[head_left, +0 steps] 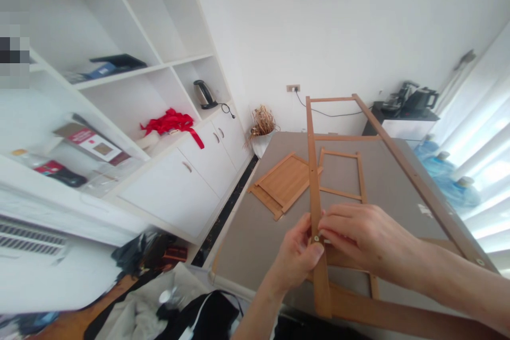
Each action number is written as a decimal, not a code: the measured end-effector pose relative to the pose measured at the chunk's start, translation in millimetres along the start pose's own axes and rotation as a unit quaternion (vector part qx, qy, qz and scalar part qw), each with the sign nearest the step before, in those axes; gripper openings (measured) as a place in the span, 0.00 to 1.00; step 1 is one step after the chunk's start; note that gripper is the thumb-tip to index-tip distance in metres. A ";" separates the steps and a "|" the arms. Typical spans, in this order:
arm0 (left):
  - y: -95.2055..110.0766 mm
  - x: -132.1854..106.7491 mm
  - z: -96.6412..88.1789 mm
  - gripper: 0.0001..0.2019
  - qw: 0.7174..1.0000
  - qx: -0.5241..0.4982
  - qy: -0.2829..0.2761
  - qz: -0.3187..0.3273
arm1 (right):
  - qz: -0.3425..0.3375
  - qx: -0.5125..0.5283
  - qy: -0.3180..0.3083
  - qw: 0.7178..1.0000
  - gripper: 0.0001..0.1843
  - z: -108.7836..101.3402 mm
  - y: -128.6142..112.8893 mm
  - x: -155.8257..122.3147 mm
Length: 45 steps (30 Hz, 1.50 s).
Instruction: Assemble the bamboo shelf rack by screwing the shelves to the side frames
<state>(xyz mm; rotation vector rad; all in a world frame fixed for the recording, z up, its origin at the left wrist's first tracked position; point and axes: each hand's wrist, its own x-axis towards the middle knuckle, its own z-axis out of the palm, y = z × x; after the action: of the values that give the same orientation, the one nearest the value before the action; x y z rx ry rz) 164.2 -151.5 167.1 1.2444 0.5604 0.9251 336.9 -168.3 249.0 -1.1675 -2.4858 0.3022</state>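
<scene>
A brown wooden frame (314, 186) with long side rails and crossbars stands in front of me, over the table. My left hand (297, 252) is closed round its left rail, the thumb lying just below a round metal screw head (316, 238). My right hand (360, 231) comes in from the right, its fingers pinched together at the rail beside that screw. Whatever those fingertips hold, if anything, is hidden. Another metal fitting (480, 262) shows low on the right rail.
On the grey table (255, 244) lie slatted wooden panels (285, 183) and a smaller wooden frame (360, 175). White shelves (159, 66) line the left side. Blue water bottles (442, 162) stand by the curtain. Cloth and bags (139, 297) are heaped at the lower left.
</scene>
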 end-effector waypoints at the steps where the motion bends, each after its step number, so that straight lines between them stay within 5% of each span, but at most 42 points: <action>1: 0.0 0.0 -0.1 0.24 1.000 -0.003 0.000 0.001 | -0.007 0.001 0.001 1.000 0.14 -0.5 -0.9 0.0; 16: 4.8 -0.8 2.1 0.20 0.999 -0.030 -0.008 0.009 | -0.056 -0.062 -0.042 0.996 0.17 -10.2 -11.6 13.2; 23: 4.0 0.3 0.3 0.19 0.999 -0.021 -0.022 0.027 | -0.088 -0.114 -0.046 0.989 0.07 -10.9 -15.8 9.8; 34: -3.8 -5.1 -4.8 0.12 1.000 0.023 -0.012 0.006 | 0.120 -0.176 -0.219 0.952 0.12 -21.5 -42.9 37.0; 45: 4.5 -6.8 -1.5 0.03 0.998 0.051 0.012 0.020 | 0.106 -0.016 -0.227 0.968 0.15 -25.1 -37.1 38.1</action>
<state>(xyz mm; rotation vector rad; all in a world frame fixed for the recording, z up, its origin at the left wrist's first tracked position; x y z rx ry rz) 158.1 -156.1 170.2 1.3423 0.6101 0.9561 299.5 -161.4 293.8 -1.5253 -2.7520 0.6554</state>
